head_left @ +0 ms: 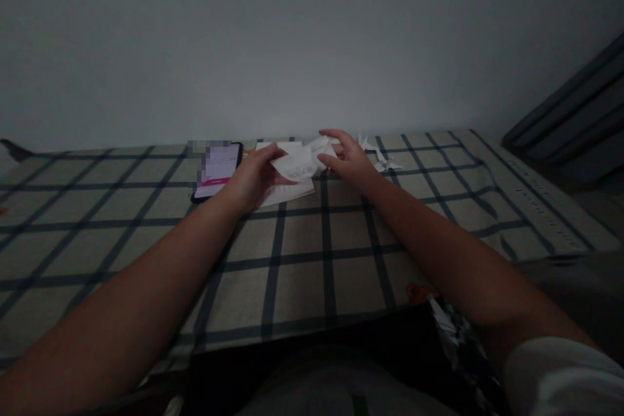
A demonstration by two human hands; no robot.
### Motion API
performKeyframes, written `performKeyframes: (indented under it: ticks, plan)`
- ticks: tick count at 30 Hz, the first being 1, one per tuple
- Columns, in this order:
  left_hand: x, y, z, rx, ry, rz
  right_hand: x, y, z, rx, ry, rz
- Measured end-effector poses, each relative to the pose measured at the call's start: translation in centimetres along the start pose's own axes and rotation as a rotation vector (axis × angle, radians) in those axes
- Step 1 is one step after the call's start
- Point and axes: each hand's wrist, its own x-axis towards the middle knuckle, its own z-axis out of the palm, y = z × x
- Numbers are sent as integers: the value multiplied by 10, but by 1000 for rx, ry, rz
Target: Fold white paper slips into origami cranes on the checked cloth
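A white sheet of paper (295, 164), partly folded and creased with faint print on it, is held up between both hands. My left hand (257, 174) grips its left side, thumb on top and fingers underneath. On the paper's right, crumpled part, my right hand (345, 157) closes with thumb and fingers. Below the held piece lie more white sheets (287, 194) on the cloth. Just beyond my right hand sit some folded white paper pieces (385, 161) with pointed tips. The fingers under the paper are partly hidden.
A phone (217, 172) with a lit screen lies left of my left hand. The checked tablecloth (297, 260) covers the table, which meets a plain wall (312, 45) at the back. A dark striped curtain or cloth (575, 110) hangs at the right.
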Motion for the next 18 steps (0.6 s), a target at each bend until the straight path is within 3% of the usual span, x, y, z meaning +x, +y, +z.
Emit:
performKeyframes:
  ticks: [4, 9, 15, 18]
  plan:
    - [1, -3, -3, 37, -49, -145, -2, -1, 2, 6, -152, -42]
    - [-2, -8, -1, 157, -162, -167, -9, -10, 6, -148, -213, -54]
    - [-4, -7, -4, 250, -116, -136, -3, -6, 7, -94, -76, -39]
    - [-6, -5, -2, 300, -130, -136, 2, -4, 7, 17, -76, 50]
